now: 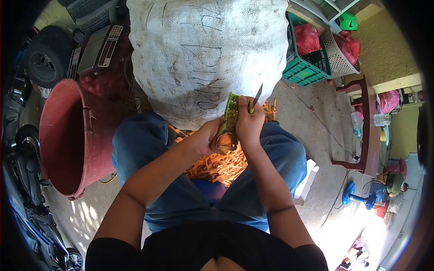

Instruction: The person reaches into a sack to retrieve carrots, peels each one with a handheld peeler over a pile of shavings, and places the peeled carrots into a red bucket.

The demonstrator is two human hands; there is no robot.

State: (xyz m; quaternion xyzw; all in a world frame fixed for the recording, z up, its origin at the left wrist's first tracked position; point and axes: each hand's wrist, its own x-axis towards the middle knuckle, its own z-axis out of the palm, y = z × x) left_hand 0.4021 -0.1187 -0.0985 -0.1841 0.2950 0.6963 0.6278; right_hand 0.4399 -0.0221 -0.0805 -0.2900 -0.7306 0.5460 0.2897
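Note:
My left hand [209,136] is closed around the lower part of a long, split, green-edged pod [231,112] with a row of small hollows. At its lower end is a rounded brown, shiny part that I cannot make out clearly. My right hand [250,124] is closed on a small knife [257,96], its dark blade pointing up and to the right, and its fingers also touch the pod's right side. Beneath both hands, between the knees, lies a heap of orange-brown strips [221,168].
A large white woven sack [208,58] bulges just ahead. At left stands a red tub [63,135], with a scale [100,49] behind. At right are a green crate [305,72], a white basket [339,56], a reddish-brown wooden frame [365,122] and a blue fan [349,193].

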